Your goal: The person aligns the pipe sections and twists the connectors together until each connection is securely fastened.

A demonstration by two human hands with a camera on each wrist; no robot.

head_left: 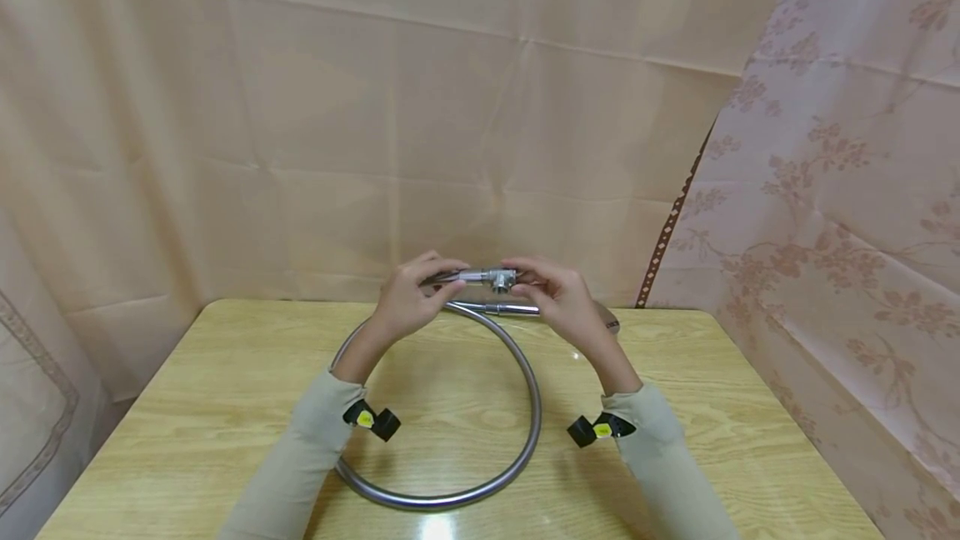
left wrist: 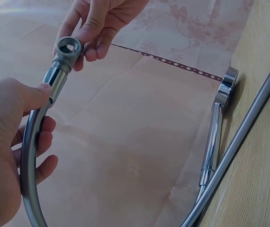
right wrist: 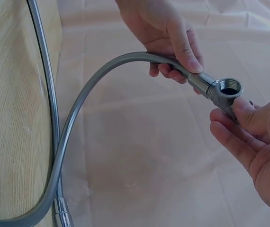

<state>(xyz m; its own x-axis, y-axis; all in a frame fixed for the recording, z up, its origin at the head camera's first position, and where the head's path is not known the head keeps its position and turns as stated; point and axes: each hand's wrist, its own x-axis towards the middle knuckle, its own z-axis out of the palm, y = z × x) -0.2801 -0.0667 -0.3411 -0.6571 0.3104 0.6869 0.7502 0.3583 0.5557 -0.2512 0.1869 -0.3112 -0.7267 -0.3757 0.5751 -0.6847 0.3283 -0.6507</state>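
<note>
Left hand [head_left: 405, 300] pinches hose [head_left: 536, 408] at metal end [right wrist: 202, 84]; right hand [head_left: 558, 294] pinches threaded fitting [left wrist: 67, 58]. We should keep both in line, turn gently, leave hose untwisted, force nothing.

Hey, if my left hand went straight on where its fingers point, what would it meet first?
Likely the threaded metal fitting just ahead of your left hand, then your right hand; exact depth is unclear.
</note>
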